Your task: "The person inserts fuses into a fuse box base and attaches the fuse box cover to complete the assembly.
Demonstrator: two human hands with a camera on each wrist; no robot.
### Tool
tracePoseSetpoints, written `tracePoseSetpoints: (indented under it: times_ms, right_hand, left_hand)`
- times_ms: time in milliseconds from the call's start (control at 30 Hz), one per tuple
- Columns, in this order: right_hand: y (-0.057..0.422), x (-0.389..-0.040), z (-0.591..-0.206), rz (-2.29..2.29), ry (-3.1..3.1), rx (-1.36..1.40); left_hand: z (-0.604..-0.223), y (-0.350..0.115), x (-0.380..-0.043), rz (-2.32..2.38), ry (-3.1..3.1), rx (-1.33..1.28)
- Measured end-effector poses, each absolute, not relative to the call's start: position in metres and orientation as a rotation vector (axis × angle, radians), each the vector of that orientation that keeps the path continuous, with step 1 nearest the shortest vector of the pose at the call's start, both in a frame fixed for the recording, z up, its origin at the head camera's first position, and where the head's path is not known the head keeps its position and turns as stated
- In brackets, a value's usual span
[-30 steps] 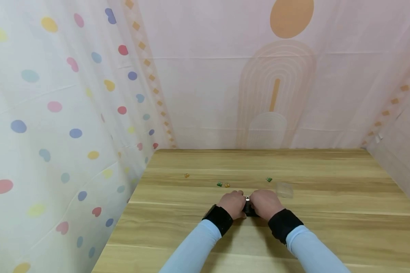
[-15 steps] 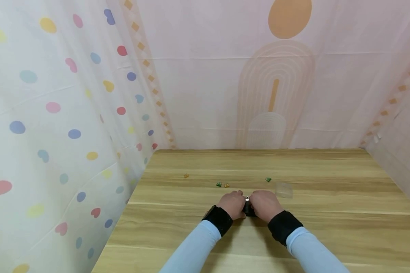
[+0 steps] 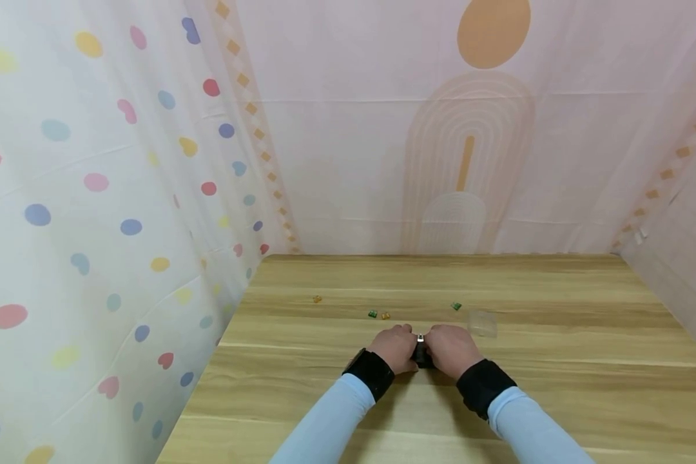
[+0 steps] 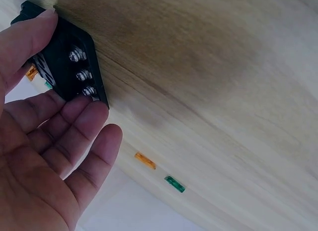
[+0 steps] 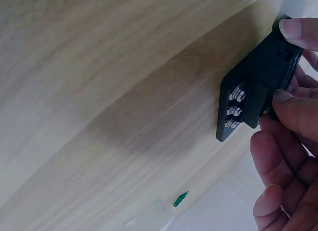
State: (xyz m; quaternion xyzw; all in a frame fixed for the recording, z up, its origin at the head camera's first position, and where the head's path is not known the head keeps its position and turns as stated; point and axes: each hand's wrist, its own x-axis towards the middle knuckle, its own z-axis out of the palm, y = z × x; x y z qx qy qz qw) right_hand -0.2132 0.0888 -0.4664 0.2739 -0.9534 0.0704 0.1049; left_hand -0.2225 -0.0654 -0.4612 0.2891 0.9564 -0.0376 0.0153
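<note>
A black fuse block (image 4: 62, 54) with metal screw terminals (image 5: 237, 94) is held just above the table between both hands. My left hand (image 3: 396, 348) grips one end, thumb on its face and fingers bent behind; the outer fingers hang loosely in the left wrist view. My right hand (image 3: 452, 348) is at the block's other side, its thumb and finger pinching a small green blade fuse (image 5: 269, 111) against the block, mostly hidden by the thumb. In the left wrist view, an orange piece (image 4: 32, 72) shows past the block's edge; whether it is seated there I cannot tell.
Beyond the hands lie a green fuse (image 3: 372, 314) and an orange fuse (image 3: 385, 316) side by side. Another orange fuse (image 3: 317, 299) lies farther left. A green fuse (image 3: 456, 306) and a clear plastic box (image 3: 483, 323) are at the right on the wooden table (image 3: 557, 386).
Both hands keep their hold at the block in the same place. Only a slight shift of the head view shows.
</note>
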Motion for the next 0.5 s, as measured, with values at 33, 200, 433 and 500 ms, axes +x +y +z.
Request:
tracePoseSetpoints:
  times_ms: [33,200,433,500]
  right_hand:
    - [0.0891,-0.2131,-0.4662,0.211,-2.814,0.806]
    - [0.0903,-0.2123,-0.4647,0.216,-2.835,0.799]
    - [0.0909,-0.2143,-0.4620,0.257,-2.863,0.818]
    - [0.0910,-0.2148,-0.4620,0.260,-2.869,0.819]
  left_hand:
    - [-0.4611,-0.0652,-0.2223,-0.118,2.977,0.900]
    - [-0.4608,-0.0637,-0.2226,-0.124,2.976,0.899]
    - [-0.4618,-0.0660,-0.2255,-0.147,2.984,0.911]
    - [-0.4619,-0.0672,-0.2258,-0.162,2.989,0.919]
